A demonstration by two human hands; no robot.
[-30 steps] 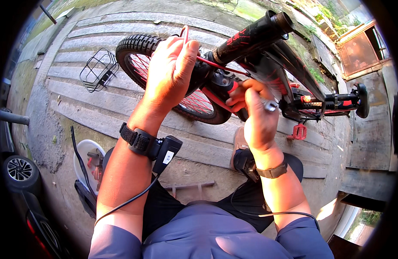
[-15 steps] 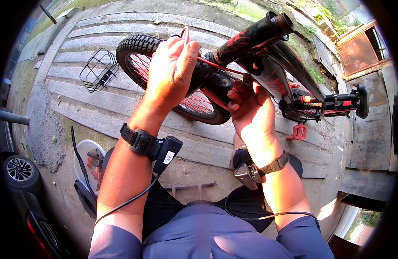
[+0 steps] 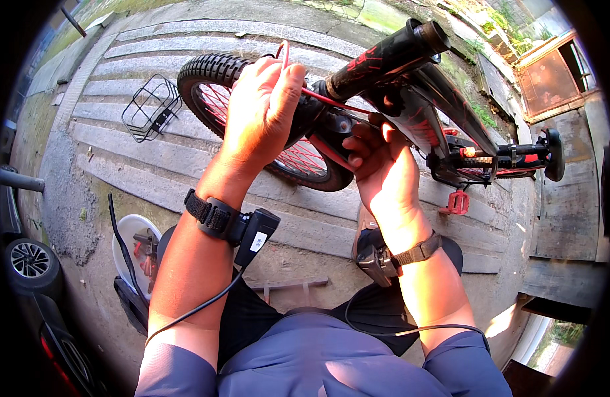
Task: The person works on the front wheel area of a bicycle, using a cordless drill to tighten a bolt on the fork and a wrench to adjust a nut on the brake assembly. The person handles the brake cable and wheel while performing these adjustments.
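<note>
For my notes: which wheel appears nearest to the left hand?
The black bicycle front wheel with red spokes: the left hand overlaps it, while the silver-spoked car wheel and others appear farther.

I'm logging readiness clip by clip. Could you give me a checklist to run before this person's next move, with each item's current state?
1. Red cable held by the left hand: ok, gripped, with a loop rising above it.
2. Right hand near the black frame: ok, fingers curled beside it.
3. Right fingertips touching the frame: cannot tell.
4. Anything inside the right hand: cannot tell, its fingers may hide it.
5. Red pedal clear of both hands: ok.
6. Wire basket clear of both hands: ok.
</note>
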